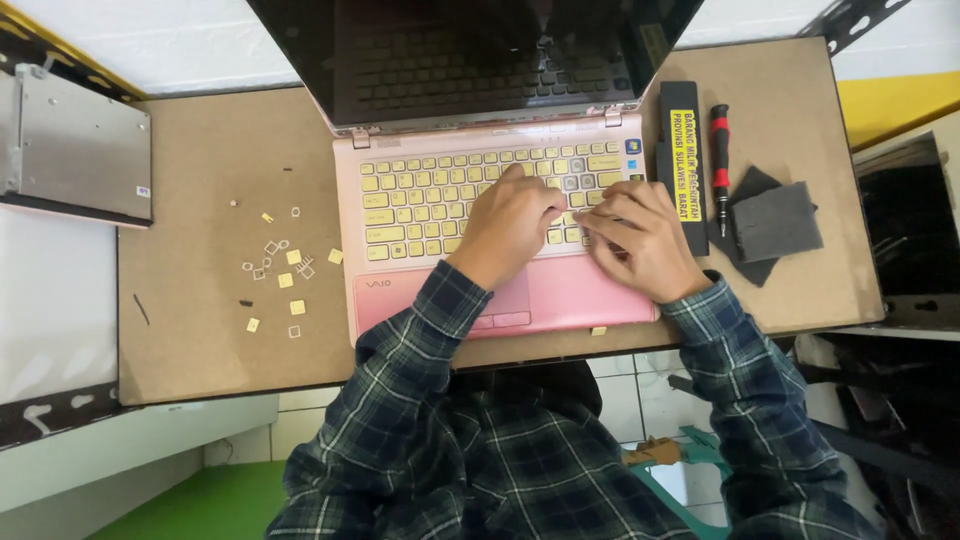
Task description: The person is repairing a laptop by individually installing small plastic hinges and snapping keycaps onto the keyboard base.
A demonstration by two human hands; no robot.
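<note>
Brown fibreboard tabletop [200,330], seen from above, with white surfaces beyond its far and left edges and tiled floor below its near edge. Centre: a pink laptop [600,295] lies open on the tabletop, its dark screen [470,50] tilted away and reflecting the keys; the keyboard [420,200] carries pale yellow keycaps, and a few positions near its right side show grey, without caps.

Left hand [508,228]: rests palm down on the middle of the keyboard, fingers curled loosely onto the keys, wrist over the upper edge of the touchpad [515,300]. It grips nothing that can be seen. Right hand [640,240]: lies on the lower right part of the keyboard, just beside the left hand, fingertips drawn together and pressed at the keys near the left thumb. Whether a keycap is pinched between them cannot be told. Both forearms wear dark plaid sleeves [420,330].

Right of the laptop, touching or nearly touching its edge: a long black battery pack [682,110] with a yellow label. Beside that lies a screwdriver [720,165] with a red and black handle, and next to it two dark grey pads [775,220], overlapping.

Left of the laptop: loose keycaps and small clips [285,270] scattered on the tabletop, well apart from both hands. Far left: a flat metal drive unit [80,150] overhanging the tabletop's edge.
</note>
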